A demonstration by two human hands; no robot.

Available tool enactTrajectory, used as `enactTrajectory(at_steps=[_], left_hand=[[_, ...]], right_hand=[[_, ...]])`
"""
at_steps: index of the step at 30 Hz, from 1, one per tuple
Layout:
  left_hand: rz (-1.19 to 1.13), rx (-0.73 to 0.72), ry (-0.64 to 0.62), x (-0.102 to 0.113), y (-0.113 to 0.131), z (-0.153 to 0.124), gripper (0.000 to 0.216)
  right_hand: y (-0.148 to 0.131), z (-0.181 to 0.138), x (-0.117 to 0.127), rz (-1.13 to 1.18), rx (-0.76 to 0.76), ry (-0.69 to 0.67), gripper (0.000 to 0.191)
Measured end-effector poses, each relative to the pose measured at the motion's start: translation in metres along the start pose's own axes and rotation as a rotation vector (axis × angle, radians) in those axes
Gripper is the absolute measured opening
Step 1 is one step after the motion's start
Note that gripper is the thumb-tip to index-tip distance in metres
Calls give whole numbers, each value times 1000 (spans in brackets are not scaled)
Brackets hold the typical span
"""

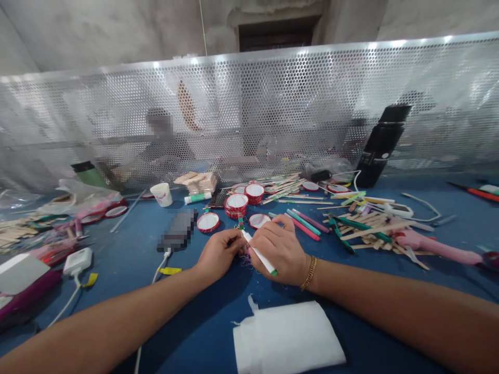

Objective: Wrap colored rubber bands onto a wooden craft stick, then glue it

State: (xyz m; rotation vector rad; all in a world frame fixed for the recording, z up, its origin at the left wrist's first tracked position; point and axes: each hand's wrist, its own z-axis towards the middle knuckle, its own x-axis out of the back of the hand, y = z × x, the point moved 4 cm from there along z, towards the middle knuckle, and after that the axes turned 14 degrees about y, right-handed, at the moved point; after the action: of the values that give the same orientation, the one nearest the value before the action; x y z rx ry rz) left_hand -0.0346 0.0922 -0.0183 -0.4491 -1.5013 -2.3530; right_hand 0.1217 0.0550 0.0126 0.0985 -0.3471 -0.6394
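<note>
My right hand is closed around a white marker with a green end, its tip slanting toward my left hand. My left hand pinches a small stick with green and red bands, which points away from me. The marker's tip is close to the banded stick; whether they touch I cannot tell. Purple thread shows just under the fingers. Beyond the hands lie round white discs with red rims, one at the left and one behind the marker.
A folded white cloth lies in front of me. Coloured markers and a pile of wooden sticks are to the right. A phone with its cable lies left. A paper cup and black bottle stand before a perforated metal screen.
</note>
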Motion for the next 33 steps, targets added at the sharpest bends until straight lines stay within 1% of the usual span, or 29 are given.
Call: enactTrajectory(at_steps=[12, 17, 26, 33], left_hand=[[-5, 5, -14, 0, 0, 0, 24], [-1, 4, -2, 1, 1, 1, 24], [-27, 10, -15, 0, 2, 1, 26], [5, 0, -7, 1, 2, 0, 23]], right_hand=[[0, -1, 0, -20, 12, 7, 12], [0, 0, 0, -18, 6, -11, 11], [3, -1, 0, -59, -3, 5, 14], [0, 1, 0, -26, 7, 0, 13]])
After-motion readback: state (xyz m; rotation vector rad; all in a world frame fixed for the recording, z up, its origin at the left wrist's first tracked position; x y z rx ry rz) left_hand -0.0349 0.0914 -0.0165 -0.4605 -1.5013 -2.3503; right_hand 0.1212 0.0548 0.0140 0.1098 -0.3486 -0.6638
